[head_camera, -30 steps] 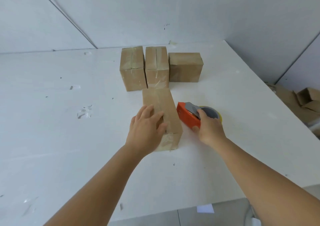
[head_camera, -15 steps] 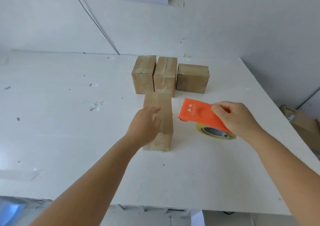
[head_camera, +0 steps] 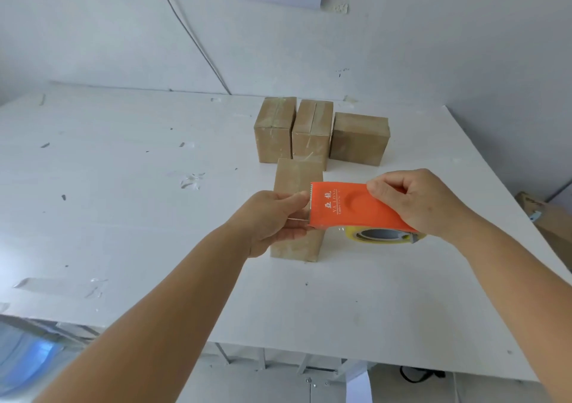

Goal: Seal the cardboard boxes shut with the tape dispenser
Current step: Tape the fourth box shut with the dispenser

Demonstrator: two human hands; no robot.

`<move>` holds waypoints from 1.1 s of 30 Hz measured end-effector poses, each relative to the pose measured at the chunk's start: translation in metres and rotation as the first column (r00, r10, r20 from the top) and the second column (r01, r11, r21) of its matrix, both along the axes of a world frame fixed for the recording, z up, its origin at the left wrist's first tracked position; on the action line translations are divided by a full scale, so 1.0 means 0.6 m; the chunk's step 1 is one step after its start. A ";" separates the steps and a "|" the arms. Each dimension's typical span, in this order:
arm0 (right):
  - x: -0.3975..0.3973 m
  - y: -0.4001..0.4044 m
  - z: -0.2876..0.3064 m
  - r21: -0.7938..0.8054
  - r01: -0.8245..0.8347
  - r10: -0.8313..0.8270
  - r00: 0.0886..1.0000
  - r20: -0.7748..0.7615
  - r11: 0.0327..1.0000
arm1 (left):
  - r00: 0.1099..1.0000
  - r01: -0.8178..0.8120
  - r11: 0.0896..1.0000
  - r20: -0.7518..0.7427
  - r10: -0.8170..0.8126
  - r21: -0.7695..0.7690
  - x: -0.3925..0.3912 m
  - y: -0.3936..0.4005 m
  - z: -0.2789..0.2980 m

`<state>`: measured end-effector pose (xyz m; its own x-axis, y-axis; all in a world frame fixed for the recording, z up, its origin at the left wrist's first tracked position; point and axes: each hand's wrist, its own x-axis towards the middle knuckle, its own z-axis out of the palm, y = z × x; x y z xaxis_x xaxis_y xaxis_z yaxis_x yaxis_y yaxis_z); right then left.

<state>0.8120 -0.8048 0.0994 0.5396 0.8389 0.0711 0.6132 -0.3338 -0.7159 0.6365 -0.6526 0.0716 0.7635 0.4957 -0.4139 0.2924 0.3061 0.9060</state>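
Boxes point(head_camera: 274, 130) behind the near box point(head_camera: 298, 183) are sitting in a row of three, two showing tape, so sealing seems partly done. Left hand point(head_camera: 272, 220) is pinching the tape end at the dispenser point(head_camera: 353, 209), which the right hand point(head_camera: 418, 201) is gripping above the near box, long axis left-right, toothed edge pointing left.
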 end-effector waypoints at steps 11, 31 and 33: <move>-0.025 0.038 0.017 -0.006 -0.032 0.032 0.999 0.043 0.999 | 0.999 -0.041 0.986 -0.017 0.039 -0.161 -0.018 0.041 -0.003; 0.058 0.019 0.021 -0.423 0.091 -0.055 0.994 0.097 0.902 | 0.954 -0.217 0.922 -0.131 0.271 0.321 -0.032 0.111 -0.043; 0.071 0.013 0.022 -0.443 0.115 -0.063 0.989 0.131 0.889 | 0.947 -0.235 0.916 -0.137 0.291 0.325 -0.038 0.121 -0.047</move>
<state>0.8548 -0.7969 0.1127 0.6243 0.7440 -0.2380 0.6317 -0.6601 -0.4065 0.6139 -0.5799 0.0432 0.5153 0.7904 -0.3312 0.4049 0.1160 0.9070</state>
